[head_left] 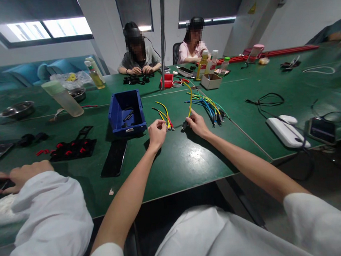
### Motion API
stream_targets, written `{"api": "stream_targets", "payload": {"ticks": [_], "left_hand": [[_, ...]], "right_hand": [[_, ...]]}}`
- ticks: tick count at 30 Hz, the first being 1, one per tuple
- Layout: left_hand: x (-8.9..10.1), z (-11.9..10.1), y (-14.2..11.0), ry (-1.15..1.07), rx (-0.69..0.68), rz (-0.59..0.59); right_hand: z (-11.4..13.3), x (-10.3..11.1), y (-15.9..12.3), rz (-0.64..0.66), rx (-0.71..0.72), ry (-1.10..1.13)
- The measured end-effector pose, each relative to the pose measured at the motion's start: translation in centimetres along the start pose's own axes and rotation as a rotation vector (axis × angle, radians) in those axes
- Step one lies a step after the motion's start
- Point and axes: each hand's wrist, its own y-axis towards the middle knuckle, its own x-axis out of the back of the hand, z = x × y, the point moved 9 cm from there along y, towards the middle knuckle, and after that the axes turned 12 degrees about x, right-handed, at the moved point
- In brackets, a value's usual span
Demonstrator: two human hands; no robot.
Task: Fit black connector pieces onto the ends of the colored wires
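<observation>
My right hand (pixel 198 124) is closed on a short yellow cable (pixel 190 96), which stands up from the fingers and curves over at its top. A dark end piece shows below the fingertips. My left hand (pixel 157 134) has thumb and fingers pinched together beside a small group of yellow, red and black cables (pixel 166 114) with metal lugs. Whether it grips anything is too small to see. To the right of my right hand lies a loose bundle of blue, yellow and green cables (pixel 209 106), their dark lug ends toward me.
A blue bin (pixel 128 129) with black parts and a black phone (pixel 114 158) lie left of my left hand. A co-worker's white sleeve (pixel 49 204) reaches in at left, near a black tray with red parts (pixel 73 150). A metal pole (pixel 162 36) rises mid-table. Two people sit opposite.
</observation>
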Motion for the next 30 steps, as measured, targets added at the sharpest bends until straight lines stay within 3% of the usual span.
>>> {"api": "stream_targets", "payload": {"ticks": [5, 12, 19, 25, 30], "left_hand": [[2.9, -1.0, -0.2, 0.131, -0.115, -0.262], [6.6, -2.0, 0.0, 0.377, -0.167, -0.562], [8.5, -1.7, 1.1, 0.573, -0.087, -0.556], [8.1, 0.1, 2.7, 0.748, -0.036, -0.491], [7.9, 0.6, 3.3, 0.878, -0.06, -0.476]], "right_hand": [[-0.1, 0.2, -0.2, -0.012, -0.005, -0.04], [0.8, 0.4, -0.4, -0.014, -0.011, -0.103], [0.2, 0.3, -0.5, -0.003, -0.018, -0.101], [0.3, -0.2, -0.5, 0.048, 0.004, -0.087], [-0.5, 0.2, -0.4, -0.002, -0.05, -0.005]]}}
